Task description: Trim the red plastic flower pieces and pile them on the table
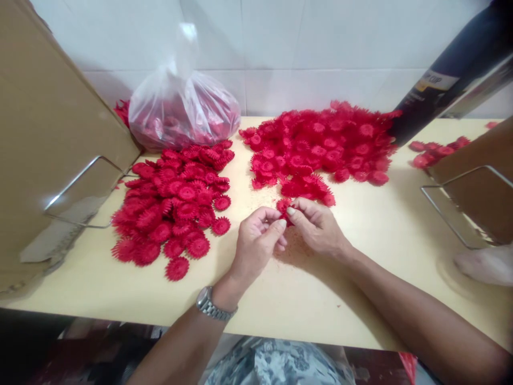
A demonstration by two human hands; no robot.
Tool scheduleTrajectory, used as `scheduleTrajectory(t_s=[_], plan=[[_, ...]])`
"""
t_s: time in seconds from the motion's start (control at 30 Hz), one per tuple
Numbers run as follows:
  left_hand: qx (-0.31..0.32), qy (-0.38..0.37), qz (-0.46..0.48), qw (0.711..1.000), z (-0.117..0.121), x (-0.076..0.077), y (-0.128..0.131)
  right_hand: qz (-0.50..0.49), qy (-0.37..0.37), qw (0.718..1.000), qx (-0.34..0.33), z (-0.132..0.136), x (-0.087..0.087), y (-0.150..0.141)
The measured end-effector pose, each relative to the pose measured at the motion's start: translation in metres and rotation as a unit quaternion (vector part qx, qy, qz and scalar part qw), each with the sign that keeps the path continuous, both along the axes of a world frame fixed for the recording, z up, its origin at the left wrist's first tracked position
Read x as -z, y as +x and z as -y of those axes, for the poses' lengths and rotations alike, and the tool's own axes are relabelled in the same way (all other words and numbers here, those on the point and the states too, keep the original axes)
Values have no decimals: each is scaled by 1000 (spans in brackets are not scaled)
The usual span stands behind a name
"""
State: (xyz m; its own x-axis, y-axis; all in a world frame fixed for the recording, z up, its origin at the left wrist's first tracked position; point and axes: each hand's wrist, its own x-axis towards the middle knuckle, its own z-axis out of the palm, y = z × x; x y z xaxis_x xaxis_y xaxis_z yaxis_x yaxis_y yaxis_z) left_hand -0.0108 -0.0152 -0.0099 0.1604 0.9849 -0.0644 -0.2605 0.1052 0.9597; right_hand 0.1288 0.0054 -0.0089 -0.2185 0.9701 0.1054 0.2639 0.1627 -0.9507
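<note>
Between my two hands is a small red disc with a fringed, toothed edge, like a flower head. My left hand, with a metal watch on its wrist, pinches the disc's left side between thumb and fingertips. From the other side my right hand pinches its edge with thumb and forefinger. Fingers hide part of the disc. Just beyond my hands lies a heap of similar red fringed discs. Another pile of them spreads to the left of my left hand.
A knotted clear plastic bag of red pieces stands by the tiled wall. Cardboard boxes flank the cream table, with bent metal wires on both sides. A dark printed object leans at back right. Red crumbs lie beneath my hands.
</note>
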Motion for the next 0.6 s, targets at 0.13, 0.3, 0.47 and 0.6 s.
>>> scheduleTrajectory(t_s=[0.13,0.3,0.47,0.6], plan=[[6,-23,-7,1000,-1,3,2,24,19,999,16,1,0,-2],[-17,-62,20,998,-4,0,3,65,57,996,13,1,0,-4],[-22,-81,79,993,-5,-6,2,108,258,957,71,-2,4,-3],[-14,-74,102,992,-4,-9,2,147,398,901,86,-4,8,-3]])
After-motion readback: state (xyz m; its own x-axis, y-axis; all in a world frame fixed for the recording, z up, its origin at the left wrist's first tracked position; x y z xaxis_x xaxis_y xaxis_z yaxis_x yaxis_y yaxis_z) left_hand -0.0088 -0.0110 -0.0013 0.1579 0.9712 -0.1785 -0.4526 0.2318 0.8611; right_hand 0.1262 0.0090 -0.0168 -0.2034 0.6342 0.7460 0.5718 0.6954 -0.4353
